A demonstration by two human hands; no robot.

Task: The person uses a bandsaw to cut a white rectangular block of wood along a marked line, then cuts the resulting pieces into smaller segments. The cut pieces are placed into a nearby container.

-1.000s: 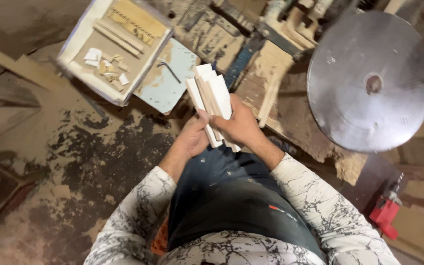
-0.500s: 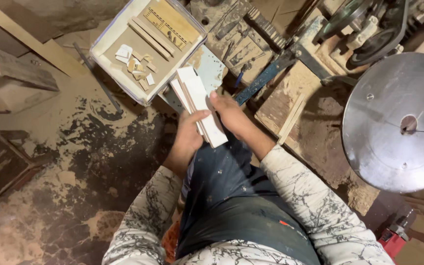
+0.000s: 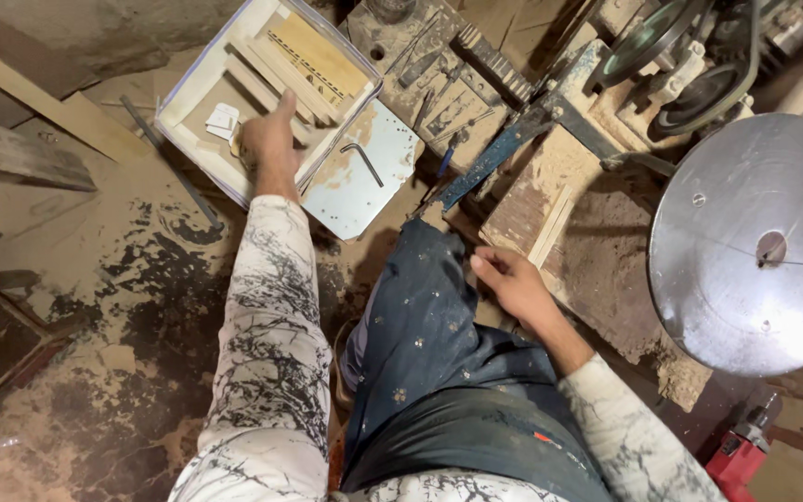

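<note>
Left hand (image 3: 267, 139): we see it reaching into the white tray (image 3: 199, 82), fingers curled among small wood pieces (image 3: 223, 119); its grip we cannot tell.
Right hand (image 3: 511, 284): open, empty, resting on our knee.
Tray: on the sawdust floor, beside a metal plate (image 3: 360, 191).

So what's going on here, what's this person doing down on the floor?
A person sits on a sawdust-covered workshop floor. The left hand reaches into a shallow white tray that holds wooden strips and small pale pieces; whether it grips anything can't be told. The right hand rests open by the knee, next to a dusty wooden block. A hex key lies on a pale metal plate, and a large metal disc sits to the right.
</note>
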